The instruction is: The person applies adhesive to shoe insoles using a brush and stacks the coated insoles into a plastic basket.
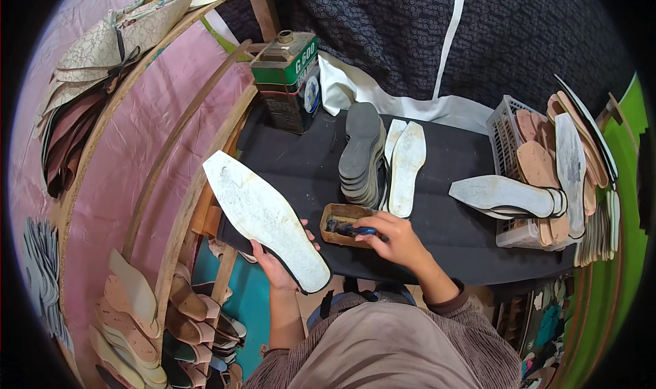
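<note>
A large white shoe insole with a dark edge lies tilted in my left hand, whose fingers grip it by both sides near its narrower lower end. My right hand is closed around a brush with a blue handle. The brush's dark head reaches into a small tan, open-topped box at the table's near edge. What the box holds is hard to make out. Just beyond it stands a stack of grey soles, with white insoles lying to the right of them.
A green and dark metal can stands at the back left of the dark-covered table. To the right, a pale plastic basket holds tan and white insoles, and several white insoles lie across it. Shoes fill a rack at lower left.
</note>
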Action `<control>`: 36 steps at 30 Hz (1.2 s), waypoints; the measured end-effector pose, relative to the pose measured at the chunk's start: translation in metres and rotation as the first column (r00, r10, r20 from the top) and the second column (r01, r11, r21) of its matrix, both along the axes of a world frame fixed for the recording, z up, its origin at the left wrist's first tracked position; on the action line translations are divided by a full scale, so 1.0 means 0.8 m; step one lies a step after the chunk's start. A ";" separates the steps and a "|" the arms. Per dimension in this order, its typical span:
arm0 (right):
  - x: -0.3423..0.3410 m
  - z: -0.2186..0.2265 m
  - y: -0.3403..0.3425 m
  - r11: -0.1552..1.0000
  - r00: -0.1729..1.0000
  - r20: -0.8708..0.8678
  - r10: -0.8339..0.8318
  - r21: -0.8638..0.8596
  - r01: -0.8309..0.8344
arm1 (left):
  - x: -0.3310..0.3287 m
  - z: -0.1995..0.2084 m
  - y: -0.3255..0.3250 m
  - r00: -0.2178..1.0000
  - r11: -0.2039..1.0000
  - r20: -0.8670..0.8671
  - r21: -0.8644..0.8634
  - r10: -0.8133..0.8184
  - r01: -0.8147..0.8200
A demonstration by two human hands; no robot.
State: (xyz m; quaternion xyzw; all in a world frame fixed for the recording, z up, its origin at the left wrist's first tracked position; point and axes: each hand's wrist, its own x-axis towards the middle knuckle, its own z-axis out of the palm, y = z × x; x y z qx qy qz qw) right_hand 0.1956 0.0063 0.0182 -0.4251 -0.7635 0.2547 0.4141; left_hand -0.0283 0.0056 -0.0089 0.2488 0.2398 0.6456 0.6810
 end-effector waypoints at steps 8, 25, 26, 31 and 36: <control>0.001 -0.004 -0.005 0.997 0.998 0.000 -0.062 0.035 0.062 | -0.001 -0.003 -0.003 0.999 0.999 0.005 0.016 -0.037 0.037; 0.018 0.100 0.001 0.728 0.959 -0.218 0.181 0.685 0.018 | 0.045 -0.004 -0.005 0.895 0.908 -0.213 0.069 -0.392 0.414; 0.017 0.101 0.004 0.707 0.970 -0.208 0.124 0.705 0.061 | 0.049 -0.003 -0.006 0.873 0.895 -0.262 0.068 -0.411 0.441; 0.004 0.098 0.001 0.706 0.938 -0.098 0.333 0.686 -0.179 | 0.051 -0.004 -0.010 0.843 0.880 -0.328 0.065 -0.426 0.470; 0.009 0.112 0.001 0.705 0.960 -0.162 0.229 0.708 -0.048 | 0.043 -0.004 -0.014 0.842 0.860 -0.290 0.101 -0.455 0.499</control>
